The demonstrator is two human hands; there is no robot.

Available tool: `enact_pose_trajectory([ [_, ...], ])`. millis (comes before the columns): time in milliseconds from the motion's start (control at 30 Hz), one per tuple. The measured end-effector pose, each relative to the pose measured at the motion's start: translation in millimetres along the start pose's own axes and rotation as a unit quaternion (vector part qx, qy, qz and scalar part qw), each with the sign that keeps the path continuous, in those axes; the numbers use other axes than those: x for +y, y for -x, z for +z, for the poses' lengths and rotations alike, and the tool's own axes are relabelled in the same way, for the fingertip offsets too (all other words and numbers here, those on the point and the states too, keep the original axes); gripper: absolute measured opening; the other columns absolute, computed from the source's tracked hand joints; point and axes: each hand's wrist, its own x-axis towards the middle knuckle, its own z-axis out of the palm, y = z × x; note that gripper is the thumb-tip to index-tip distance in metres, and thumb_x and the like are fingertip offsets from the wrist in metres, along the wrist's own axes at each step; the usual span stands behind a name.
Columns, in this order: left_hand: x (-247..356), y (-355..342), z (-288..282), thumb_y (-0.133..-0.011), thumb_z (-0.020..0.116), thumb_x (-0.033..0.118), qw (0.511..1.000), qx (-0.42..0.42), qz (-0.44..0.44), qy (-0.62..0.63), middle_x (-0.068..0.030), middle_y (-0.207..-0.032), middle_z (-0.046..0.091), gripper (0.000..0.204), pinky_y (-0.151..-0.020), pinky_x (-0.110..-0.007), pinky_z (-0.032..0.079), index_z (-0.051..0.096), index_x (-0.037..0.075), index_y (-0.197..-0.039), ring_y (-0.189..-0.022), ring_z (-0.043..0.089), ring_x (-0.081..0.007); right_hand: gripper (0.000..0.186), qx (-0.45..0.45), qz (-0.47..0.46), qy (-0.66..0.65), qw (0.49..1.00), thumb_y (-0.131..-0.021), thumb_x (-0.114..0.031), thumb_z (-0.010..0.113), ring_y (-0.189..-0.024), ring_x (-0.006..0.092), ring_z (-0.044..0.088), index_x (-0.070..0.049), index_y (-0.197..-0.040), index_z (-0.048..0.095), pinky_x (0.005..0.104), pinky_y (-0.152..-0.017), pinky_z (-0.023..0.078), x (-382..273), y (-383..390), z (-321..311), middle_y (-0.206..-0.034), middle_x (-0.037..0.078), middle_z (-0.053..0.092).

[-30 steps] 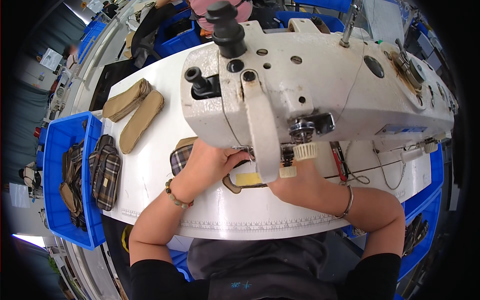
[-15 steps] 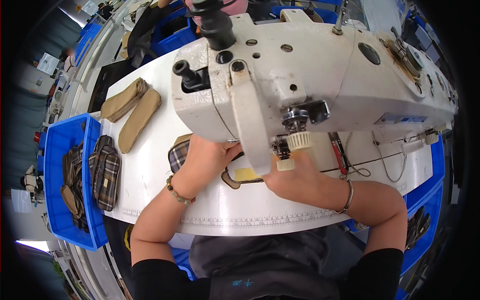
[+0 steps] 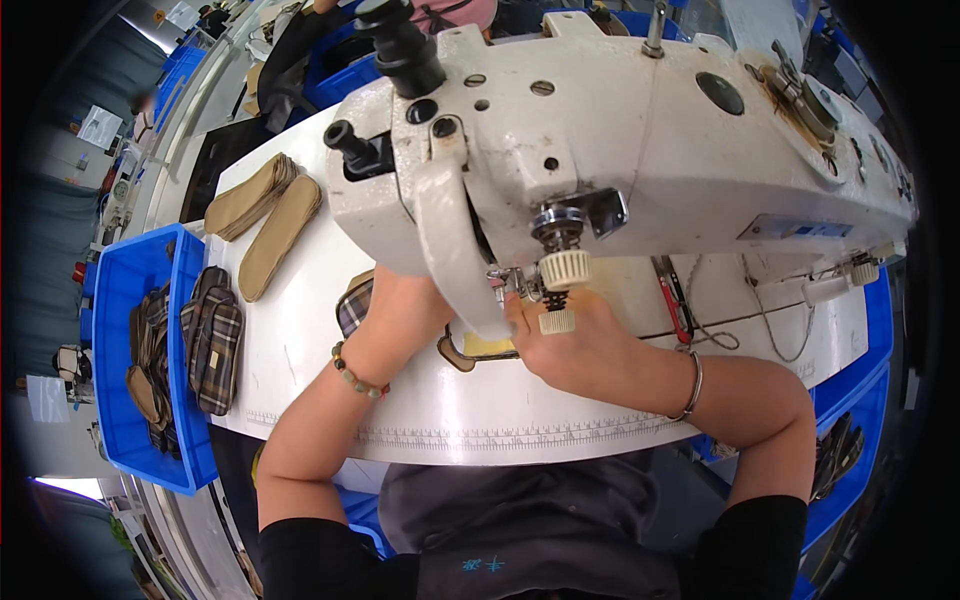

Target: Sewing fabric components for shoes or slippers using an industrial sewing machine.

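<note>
Because our head view has shifted, the sewing machine [image 3: 640, 140] sits further left than a second ago, and its white curved lever [image 3: 450, 240] now screens the left hand [image 3: 405, 310], whose fingertips showed earlier. We judge it mostly a change of viewpoint: both hands stay at the machine's needle end, so the work seems to go on in the same spot. Left fingers: hidden, we cannot tell whether apart or clamped. Right hand [image 3: 575, 340]: below the machine's ribbed cream knobs, fingers curled, one tip by the metal foot; grip on cloth not visible. Beneath the machine's needle end lie a plaid piece [image 3: 353, 303] with tan edging, a dark-rimmed tan curve [image 3: 456, 354] and a flat yellow patch [image 3: 487, 347]; we cannot tell whether they join. Textures: machine enamel chipped, rust-stained; white table [image 3: 300, 390] glossy. Left of the machine, stacked tan sole-shaped pieces [image 3: 280, 240], matt, rounded; farther left, plump plaid pouches [image 3: 215, 350] against a smooth blue plastic bin [image 3: 190, 440]. Under the machine's arm, slim red-handled snips [image 3: 676, 305].
</note>
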Motion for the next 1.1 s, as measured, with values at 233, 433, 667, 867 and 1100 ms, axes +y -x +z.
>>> enact_pose_trajectory([
  [233, 3.6, -9.4, -4.0, -0.067, 0.079, 0.013, 0.998, -0.009, 0.035, -0.046, -0.0167, -0.099, 0.065, 0.038, -0.081, -0.046, 0.05, 0.066, 0.003, -0.101, -0.093, 0.063, -0.0384, 0.008, -0.017, 0.01, -0.008, 1.0, -0.064, -0.015, 0.066, -0.054, 0.0227, 0.062, -0.007, -0.063, 0.065, 0.036, -0.047, 0.047, -0.2, -1.3, -4.5, -0.059, 0.009, 0.058],
  [433, 3.7, -9.0, -4.2, -0.068, 0.079, 0.017, 0.999, -0.025, 0.026, -0.041, -0.0166, -0.097, 0.065, 0.039, -0.08, -0.046, 0.05, 0.068, 0.004, -0.103, -0.092, 0.063, -0.0384, 0.008, -0.018, 0.011, -0.038, 0.999, -0.067, -0.015, 0.065, -0.059, 0.0228, 0.065, -0.007, -0.066, 0.067, 0.0358, -0.049, 0.048, 1.6, 0.8, -4.9, -0.061, 0.009, 0.059],
  [667, 9.3, -3.2, -2.9, -0.067, 0.082, 0.022, 0.998, -0.045, -0.017, -0.041, -0.0143, -0.092, 0.066, 0.042, -0.072, -0.045, 0.052, 0.068, 0.004, -0.102, -0.083, 0.064, -0.0367, 0.007, -0.02, 0.007, -0.023, 1.0, -0.066, -0.016, 0.065, -0.056, 0.022, 0.064, -0.009, -0.067, 0.065, 0.0348, -0.047, 0.047, -0.3, 0.7, -8.9, -0.061, 0.009, 0.06],
  [867, -18.9, 14.4, 9.9, -0.083, 0.072, 0.018, 0.996, -0.043, -0.071, 0.017, -0.009, -0.083, 0.07, 0.025, -0.067, -0.034, 0.05, 0.07, 0.004, -0.103, -0.07, 0.063, -0.0207, 0.008, -0.014, -0.032, -0.027, 0.999, -0.068, -0.013, 0.065, -0.052, 0.0174, 0.06, -0.007, -0.067, 0.06, 0.0311, -0.045, 0.045, -12.3, -1.9, -15.4, -0.061, 0.006, 0.059],
  [1100, -5.6, 3.8, 3.4, -0.083, 0.072, 0.018, 0.991, -0.059, -0.11, 0.043, -0.0031, -0.07, 0.063, 0.02, -0.054, -0.027, 0.044, 0.07, 0.002, -0.094, -0.057, 0.052, -0.011, 0.01, 0.094, -0.02, 0.036, 0.995, -0.066, -0.012, 0.065, -0.049, 0.0168, 0.058, -0.005, -0.069, 0.058, 0.0308, -0.044, 0.044, -10.5, -6.6, -7.3, -0.058, 0.002, 0.053],
])
